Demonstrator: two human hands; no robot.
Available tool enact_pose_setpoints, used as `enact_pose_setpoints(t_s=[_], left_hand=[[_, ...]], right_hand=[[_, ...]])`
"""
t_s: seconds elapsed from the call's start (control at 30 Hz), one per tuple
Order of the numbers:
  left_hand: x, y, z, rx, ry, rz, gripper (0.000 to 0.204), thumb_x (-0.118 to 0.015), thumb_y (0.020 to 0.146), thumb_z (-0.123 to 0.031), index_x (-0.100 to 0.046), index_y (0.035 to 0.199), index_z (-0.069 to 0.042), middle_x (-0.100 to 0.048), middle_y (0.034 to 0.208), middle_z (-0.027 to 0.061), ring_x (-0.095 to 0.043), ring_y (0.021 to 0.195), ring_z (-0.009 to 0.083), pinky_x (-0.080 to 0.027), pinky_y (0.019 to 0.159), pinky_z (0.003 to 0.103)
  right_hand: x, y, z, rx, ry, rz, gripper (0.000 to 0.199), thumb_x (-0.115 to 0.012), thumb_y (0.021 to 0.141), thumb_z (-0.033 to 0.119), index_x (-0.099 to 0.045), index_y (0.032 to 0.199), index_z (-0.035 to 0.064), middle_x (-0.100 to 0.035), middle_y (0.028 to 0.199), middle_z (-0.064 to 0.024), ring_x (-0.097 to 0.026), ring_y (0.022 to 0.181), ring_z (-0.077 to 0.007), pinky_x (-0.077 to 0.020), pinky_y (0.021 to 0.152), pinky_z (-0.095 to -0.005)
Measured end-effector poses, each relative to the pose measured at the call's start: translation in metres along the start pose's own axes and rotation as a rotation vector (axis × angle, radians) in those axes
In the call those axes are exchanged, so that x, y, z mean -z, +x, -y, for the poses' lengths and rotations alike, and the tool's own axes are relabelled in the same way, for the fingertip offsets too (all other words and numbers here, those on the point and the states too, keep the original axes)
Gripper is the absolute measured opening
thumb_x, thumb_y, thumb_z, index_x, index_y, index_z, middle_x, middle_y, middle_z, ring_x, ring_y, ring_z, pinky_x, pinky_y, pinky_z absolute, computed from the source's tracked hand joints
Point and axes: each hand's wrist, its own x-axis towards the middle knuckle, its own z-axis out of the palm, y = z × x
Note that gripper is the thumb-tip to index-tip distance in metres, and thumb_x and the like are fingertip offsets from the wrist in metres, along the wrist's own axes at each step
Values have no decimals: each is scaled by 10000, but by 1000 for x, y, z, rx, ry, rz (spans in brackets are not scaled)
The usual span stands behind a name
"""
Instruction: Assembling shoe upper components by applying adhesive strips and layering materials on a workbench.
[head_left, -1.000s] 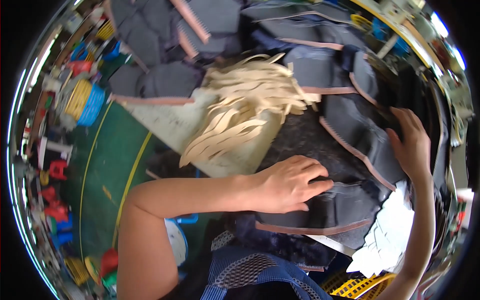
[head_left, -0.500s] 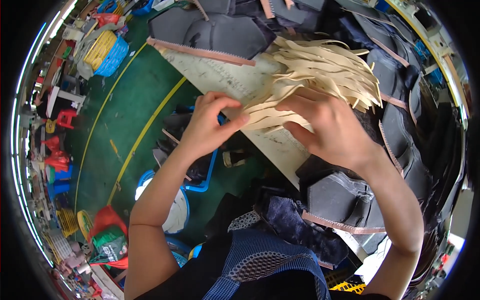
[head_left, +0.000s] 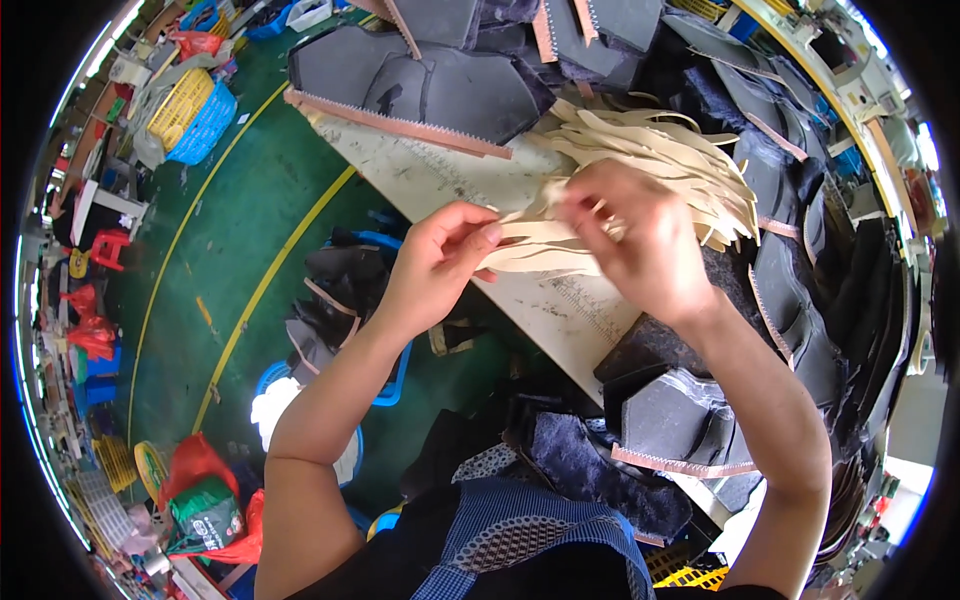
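Observation:
A fanned pile of thin beige strips lies on the pale worktable. My left hand is closed on the near ends of several strips, thumb on top, at the table's left edge. Over the same strips, my right hand is blurred, its fingers curled together. A raised bit of beige strip shows at its fingertips, apparently pinched there. Dark grey padded pieces with pinkish zigzag-cut edges lie beyond the strips.
More dark pieces are heaped along the right side, and another grey piece lies close to my body. Below the table's left edge, a blue crate holds dark pieces on the green floor. Stacked baskets stand far left.
My left hand has closed on the strip ends. My right hand has gone from spread fingers to curled ones and now lifts part of a strip. The view has shifted slightly.

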Motion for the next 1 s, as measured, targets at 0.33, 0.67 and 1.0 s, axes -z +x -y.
enact_pose_setpoints(t_s=[0.33, 0.67, 1.0], left_hand=[[-3, -3, 17, -280, 749, -282, 162, -682, 1021, -107, -662, 1113, 26, -739, 896, 138, -736, 753, 177, -577, 643, 308], [-154, -2, -18, -618, 900, 509, 632, -843, 868, -295, -574, 1352, 10, -587, 1341, 167, -550, 1229, 363, -411, 1062, 456], [-192, -23, -8, -81, 466, 662, 414, -879, 850, -147, -687, 1187, -2, -756, 1007, 121, -748, 912, 181, -580, 800, 330]], right_hand=[[122, -46, -10, -553, 582, -825, 241, -568, 1107, 224, -667, 1022, 21, -722, 868, -64, -650, 784, -116, -538, 800, -256], [219, -171, 92, -1142, 357, -461, 366, -655, 1042, 208, -610, 1307, -40, -762, 938, -94, -693, 772, -94, -485, 610, -209], [180, -229, 133, -1065, 595, -273, 56, -751, 944, 32, -736, 971, -14, -762, 866, -94, -723, 731, -113, -548, 601, -243]])
